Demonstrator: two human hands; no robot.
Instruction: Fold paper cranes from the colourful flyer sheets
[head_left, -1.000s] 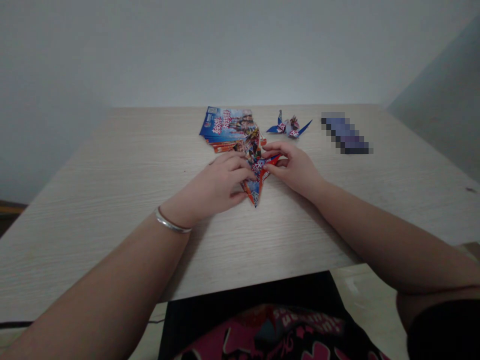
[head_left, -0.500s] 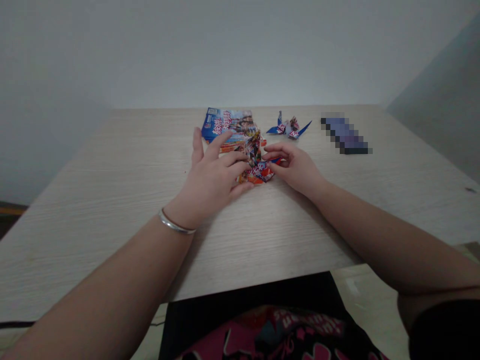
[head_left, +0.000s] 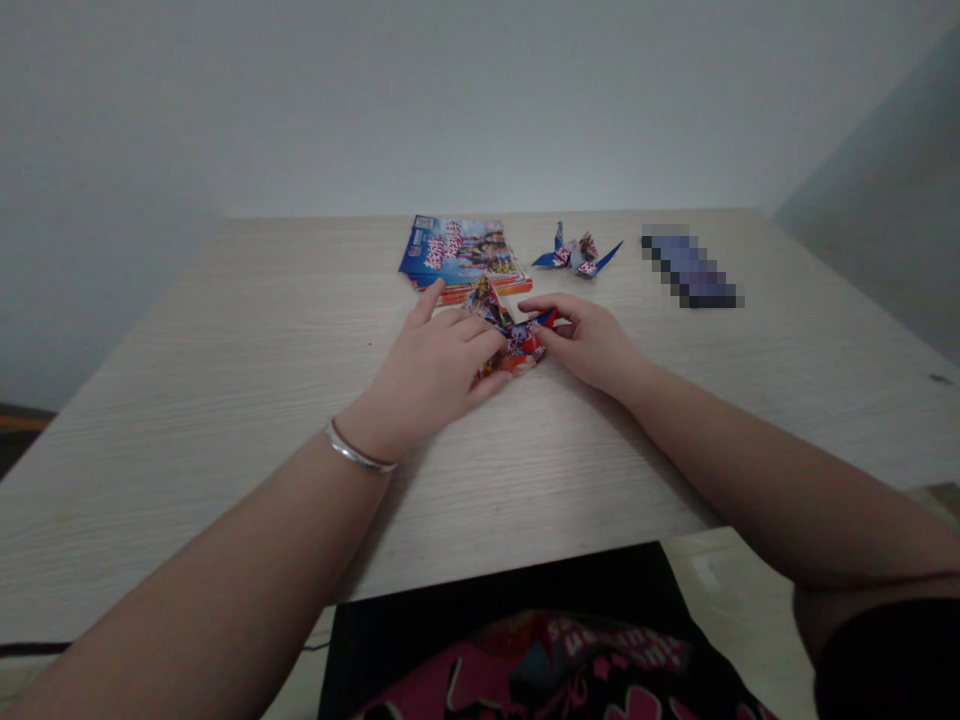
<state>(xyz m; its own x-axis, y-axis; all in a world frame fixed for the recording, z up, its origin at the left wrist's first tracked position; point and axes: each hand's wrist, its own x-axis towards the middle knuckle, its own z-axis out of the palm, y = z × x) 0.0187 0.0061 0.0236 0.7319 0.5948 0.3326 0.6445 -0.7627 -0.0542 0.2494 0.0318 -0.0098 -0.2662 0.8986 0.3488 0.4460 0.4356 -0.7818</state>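
Observation:
A partly folded piece of colourful printed paper (head_left: 517, 343) lies on the light wooden table (head_left: 225, 340) between my hands. My left hand (head_left: 435, 365), with a silver bangle at the wrist, presses down on the paper's left side with curled fingers, the index finger pointing forward. My right hand (head_left: 589, 340) pinches the paper's right tip between thumb and fingers. A stack of printed paper sheets (head_left: 457, 255) lies just behind the folded piece.
A finished folded paper crane (head_left: 577, 255) stands at the back, right of the stack. A blurred dark oblong object (head_left: 694, 268) lies further right. The table's front edge runs just above my lap.
The paper's long lower point has been folded up, so the piece is now shorter. My left hand spread its fingers, then curled them back onto the paper. My right hand kept its pinch.

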